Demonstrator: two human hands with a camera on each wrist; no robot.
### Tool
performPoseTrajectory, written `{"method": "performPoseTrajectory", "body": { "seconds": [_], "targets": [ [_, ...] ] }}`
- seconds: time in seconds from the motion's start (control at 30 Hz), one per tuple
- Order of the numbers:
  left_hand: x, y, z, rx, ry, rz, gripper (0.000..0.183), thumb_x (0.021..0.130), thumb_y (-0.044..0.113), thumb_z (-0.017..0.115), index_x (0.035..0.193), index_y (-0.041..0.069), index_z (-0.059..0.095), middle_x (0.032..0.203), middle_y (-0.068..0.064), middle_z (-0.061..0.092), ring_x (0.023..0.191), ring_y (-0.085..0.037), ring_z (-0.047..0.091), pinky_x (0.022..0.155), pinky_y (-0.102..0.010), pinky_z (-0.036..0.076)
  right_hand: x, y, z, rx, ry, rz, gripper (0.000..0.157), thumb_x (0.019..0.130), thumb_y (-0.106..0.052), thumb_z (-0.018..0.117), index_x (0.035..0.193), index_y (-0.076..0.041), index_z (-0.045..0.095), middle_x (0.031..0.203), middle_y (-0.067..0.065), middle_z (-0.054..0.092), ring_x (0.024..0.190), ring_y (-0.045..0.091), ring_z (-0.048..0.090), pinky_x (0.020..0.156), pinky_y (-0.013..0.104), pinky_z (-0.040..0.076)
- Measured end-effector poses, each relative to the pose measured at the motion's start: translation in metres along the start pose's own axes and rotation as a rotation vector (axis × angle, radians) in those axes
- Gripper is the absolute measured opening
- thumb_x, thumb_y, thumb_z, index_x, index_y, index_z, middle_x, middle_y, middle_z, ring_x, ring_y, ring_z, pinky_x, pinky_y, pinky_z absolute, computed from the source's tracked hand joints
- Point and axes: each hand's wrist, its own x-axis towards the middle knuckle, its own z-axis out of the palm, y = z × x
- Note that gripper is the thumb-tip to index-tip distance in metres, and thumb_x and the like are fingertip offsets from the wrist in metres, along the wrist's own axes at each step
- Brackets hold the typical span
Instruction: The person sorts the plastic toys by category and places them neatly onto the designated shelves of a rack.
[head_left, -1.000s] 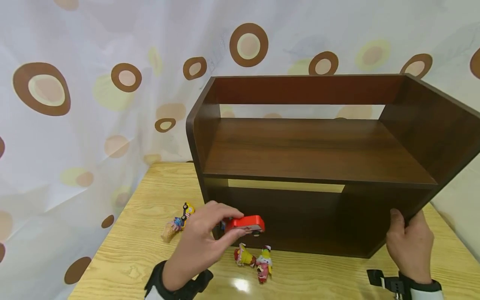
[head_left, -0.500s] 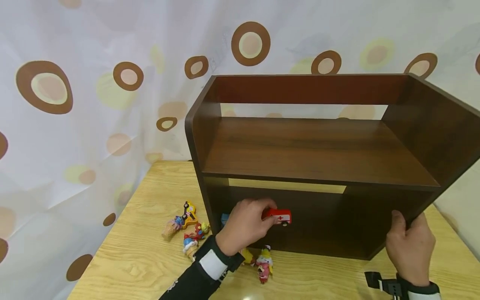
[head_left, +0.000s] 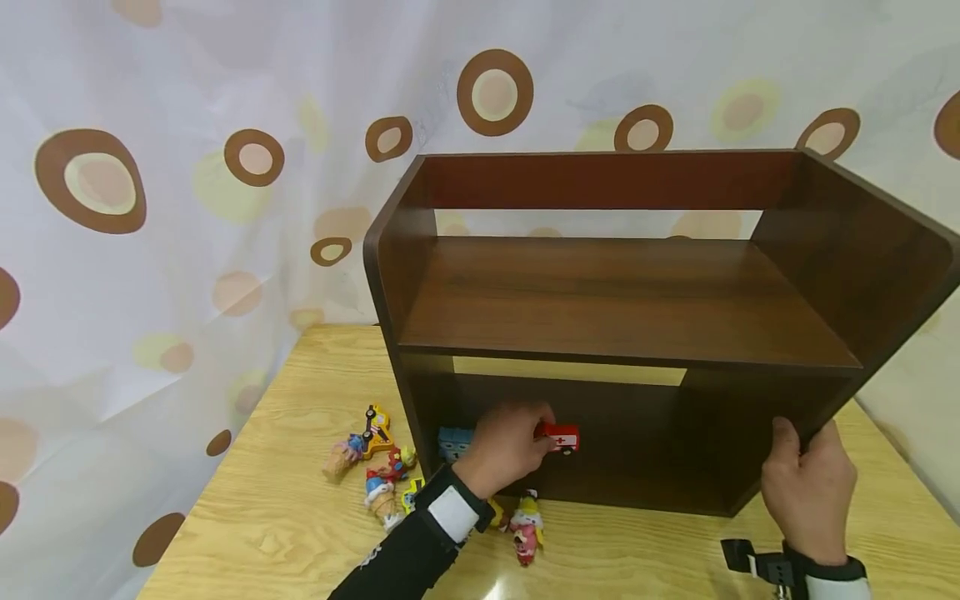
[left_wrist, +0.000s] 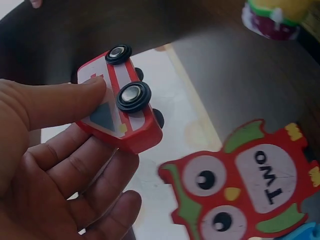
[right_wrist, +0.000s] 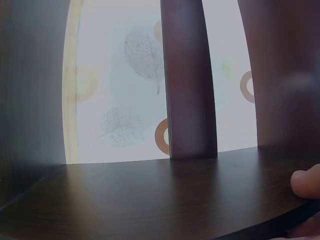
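Observation:
A red-and-white toy ambulance [head_left: 562,437] with black wheels is pinched between the thumb and fingers of my left hand [head_left: 508,446], inside the lower compartment of a dark brown shelf [head_left: 630,292]. In the left wrist view the thumb presses the ambulance's [left_wrist: 117,100] white side, and its wheels face outward. Near it is a red owl piece [left_wrist: 240,185] marked "TWO". A blue toy [head_left: 454,443] sits at the compartment's left end, partly behind the left hand. My right hand [head_left: 810,492] grips the lower front edge of the shelf's right side panel; the right wrist view shows only part of it.
On the wooden table [head_left: 262,500], left of the shelf, lie a yellow toy vehicle [head_left: 377,429], ice-cream-cone toys [head_left: 381,496] and a red-and-yellow figure [head_left: 397,461]. Small figures [head_left: 527,529] lie before the shelf. A patterned curtain [head_left: 187,250] hangs behind.
My left hand has carried the ambulance rightward, deeper into the lower compartment; over the last half second it barely moves. The right hand keeps its grip, and the shelf appears slightly shifted.

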Motion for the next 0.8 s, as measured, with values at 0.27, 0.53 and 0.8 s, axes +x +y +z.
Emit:
{"method": "performPoseTrajectory", "body": {
  "seconds": [0.27, 0.53, 0.8],
  "targets": [
    [0.005, -0.006, 0.008, 0.047, -0.013, -0.015, 0.02, 0.088, 0.028, 0.075, 0.103, 0.015, 0.07, 0.09, 0.0, 0.071, 0.074, -0.012, 0.053, 0.063, -0.02, 0.04, 0.001, -0.002, 0.001, 0.008, 0.017, -0.033, 0.03, 0.103, -0.014, 0.043, 0.122, 0.008, 0.052, 0.113, 0.034, 0.062, 0.098, 0.049, 0.061, 0.061, 0.01, 0.024],
    [0.007, -0.01, 0.014, 0.059, -0.036, -0.026, 0.02, 0.087, 0.028, 0.075, 0.101, 0.015, 0.072, 0.092, 0.0, 0.072, 0.084, -0.016, 0.058, 0.072, -0.027, 0.044, 0.0, -0.003, 0.002, 0.009, 0.021, -0.029, 0.031, 0.103, -0.015, 0.043, 0.122, 0.009, 0.052, 0.114, 0.033, 0.062, 0.098, 0.047, 0.06, 0.064, 0.013, 0.026],
    [0.008, -0.013, 0.019, 0.08, -0.038, -0.03, 0.018, 0.088, 0.029, 0.074, 0.101, 0.016, 0.073, 0.091, 0.001, 0.074, 0.091, -0.017, 0.06, 0.082, -0.032, 0.046, 0.0, -0.003, 0.004, 0.01, 0.006, -0.029, 0.033, 0.104, -0.016, 0.043, 0.125, 0.007, 0.052, 0.117, 0.032, 0.063, 0.098, 0.042, 0.061, 0.064, 0.008, 0.026]
  ]
}}
